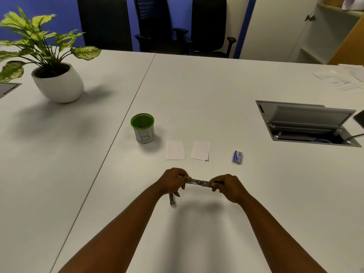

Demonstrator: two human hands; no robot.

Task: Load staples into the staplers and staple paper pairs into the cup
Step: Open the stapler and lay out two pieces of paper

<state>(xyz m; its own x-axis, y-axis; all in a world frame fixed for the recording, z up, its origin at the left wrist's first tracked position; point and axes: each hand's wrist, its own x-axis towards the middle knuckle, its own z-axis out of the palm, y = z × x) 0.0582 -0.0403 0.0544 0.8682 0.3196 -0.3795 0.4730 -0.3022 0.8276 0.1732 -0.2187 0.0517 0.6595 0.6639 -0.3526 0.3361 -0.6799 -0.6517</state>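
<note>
- Both hands hold one stapler (199, 182) just above the table (216, 85), swung open so staples can go in.
- The left hand (173, 182) curls its fingers round one end. The right hand (228, 187) pinches the other end.
- A metal bit (172, 200) sticks down under the left hand; maybe the stapler's base, it is too blurry to tell.
- The staple box (237, 157) waits near the right hand.
- Two papers (175, 150) lie side by side by the cup (143, 128), ready to staple.
- The cup looks empty inside.

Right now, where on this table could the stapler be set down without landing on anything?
Bare table lies between the forearms, and between the potted plant and green-rimmed cup. It is crowded from the cup past two paper slips to the staple box.
</note>
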